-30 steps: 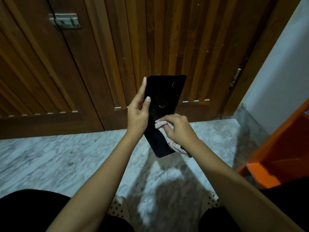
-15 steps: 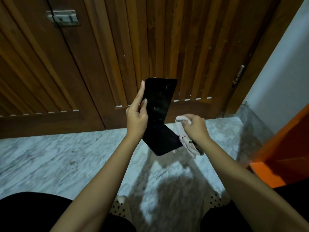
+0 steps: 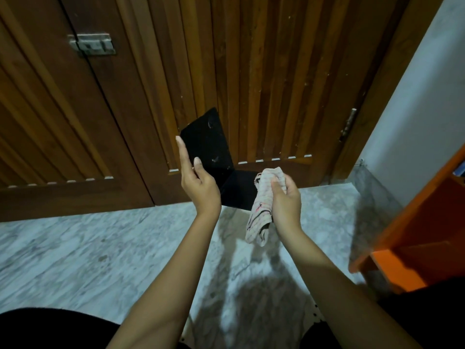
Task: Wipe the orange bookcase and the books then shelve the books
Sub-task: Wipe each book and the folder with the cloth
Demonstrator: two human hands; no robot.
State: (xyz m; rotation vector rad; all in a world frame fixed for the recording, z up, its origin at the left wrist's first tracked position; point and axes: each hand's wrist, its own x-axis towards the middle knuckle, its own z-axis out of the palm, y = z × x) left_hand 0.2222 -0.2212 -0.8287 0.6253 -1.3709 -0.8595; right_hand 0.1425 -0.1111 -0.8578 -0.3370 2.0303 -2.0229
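My left hand [image 3: 198,182] holds up a black L-shaped bookend [image 3: 208,144] in front of the wooden door, fingers along its upright plate. The bookend's lower plate [image 3: 239,190] points toward my right hand. My right hand [image 3: 285,200] grips a crumpled pale checked cloth [image 3: 261,210], which hangs beside the lower plate's right edge. The orange bookcase [image 3: 422,222] stands at the right edge of the view, only partly visible. A sliver of books [image 3: 460,170] shows on its upper shelf.
A dark wooden double door [image 3: 251,71] with a metal latch [image 3: 93,45] fills the background. A white wall [image 3: 427,84] rises on the right. Below me lies the grey marble floor [image 3: 75,248]. My knees in dark cloth sit at the bottom corners.
My right hand with the cloth has come off the bookend's face and moved right and up. My left hand has turned the bookend, so its bend now shows.
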